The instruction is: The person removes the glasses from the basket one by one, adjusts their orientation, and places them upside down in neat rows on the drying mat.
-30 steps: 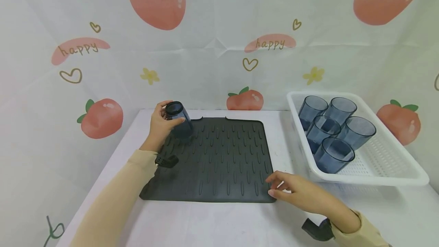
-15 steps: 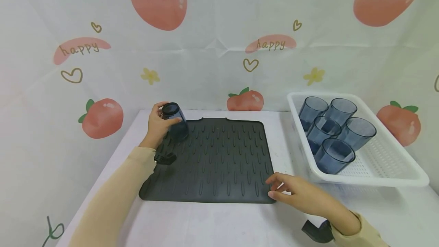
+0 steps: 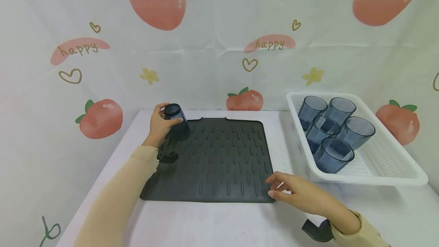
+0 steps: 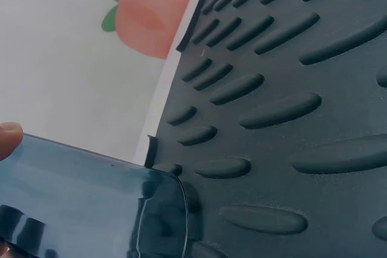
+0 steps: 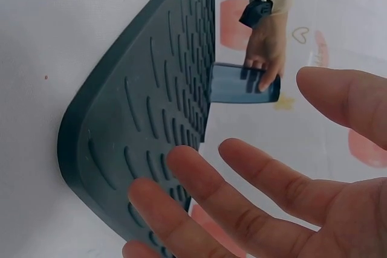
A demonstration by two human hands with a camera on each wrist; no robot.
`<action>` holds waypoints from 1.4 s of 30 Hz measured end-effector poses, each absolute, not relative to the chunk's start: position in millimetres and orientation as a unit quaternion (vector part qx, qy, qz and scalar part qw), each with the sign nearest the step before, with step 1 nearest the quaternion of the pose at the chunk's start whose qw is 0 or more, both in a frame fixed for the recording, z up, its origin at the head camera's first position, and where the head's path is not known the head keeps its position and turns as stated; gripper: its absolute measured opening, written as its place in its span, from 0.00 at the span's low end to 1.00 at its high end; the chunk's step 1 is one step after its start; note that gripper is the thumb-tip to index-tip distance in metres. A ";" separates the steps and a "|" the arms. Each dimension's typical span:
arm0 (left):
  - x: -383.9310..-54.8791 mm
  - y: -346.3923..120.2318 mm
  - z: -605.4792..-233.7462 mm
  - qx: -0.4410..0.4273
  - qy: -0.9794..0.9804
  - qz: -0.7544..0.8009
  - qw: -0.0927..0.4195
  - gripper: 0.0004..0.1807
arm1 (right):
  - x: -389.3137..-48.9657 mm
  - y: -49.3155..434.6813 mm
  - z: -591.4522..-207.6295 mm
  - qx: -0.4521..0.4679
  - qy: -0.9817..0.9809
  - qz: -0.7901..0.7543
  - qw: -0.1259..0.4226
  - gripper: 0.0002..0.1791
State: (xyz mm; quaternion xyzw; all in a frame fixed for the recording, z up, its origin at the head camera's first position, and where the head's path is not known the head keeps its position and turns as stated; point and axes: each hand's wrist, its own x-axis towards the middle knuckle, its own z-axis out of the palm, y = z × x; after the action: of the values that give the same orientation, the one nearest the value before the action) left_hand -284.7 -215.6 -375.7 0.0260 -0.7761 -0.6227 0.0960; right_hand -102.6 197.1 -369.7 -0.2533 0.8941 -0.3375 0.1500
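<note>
A blue see-through drinking glass (image 3: 179, 124) stands upside down at the back left corner of the dark ribbed drying mat (image 3: 219, 159). My left hand (image 3: 159, 126) grips it from the left near its base, thumb in front and fingers behind. In the left wrist view, the glass (image 4: 91, 191) has its rim down right at the mat. My right hand (image 3: 297, 193) hovers by the mat's front right corner with nothing in it. The right wrist view shows its relaxed, spread fingers (image 5: 199, 179).
To the right, a white plastic basket (image 3: 387, 163) holds several more blue glasses (image 3: 333, 155), mouths up, grouped at its left side. A white table (image 3: 205, 224) lies under everything, and a printed cloth (image 3: 205, 75) hangs behind it.
The left hand and the glass have shifted slightly left and down, and the glass now looks a little more upright. The right hand has stayed in place.
</note>
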 end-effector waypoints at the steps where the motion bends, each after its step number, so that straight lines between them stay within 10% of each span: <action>1: -284.5 -214.8 -375.6 0.025 -0.776 -0.622 0.096 0.43 | -102.8 197.1 -369.8 -0.253 0.894 -0.338 0.151 0.19; 42: -285.6 -213.1 -384.1 -0.001 -0.798 -0.600 0.057 0.45 | -98.6 194.6 -368.7 -0.247 0.897 -0.334 0.152 0.19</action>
State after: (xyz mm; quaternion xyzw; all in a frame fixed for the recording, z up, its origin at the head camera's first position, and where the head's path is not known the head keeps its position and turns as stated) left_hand -285.6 -213.1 -384.1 -0.0009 -0.7976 -0.6005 0.0566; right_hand -98.6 194.6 -368.7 -0.2474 0.8968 -0.3338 0.1521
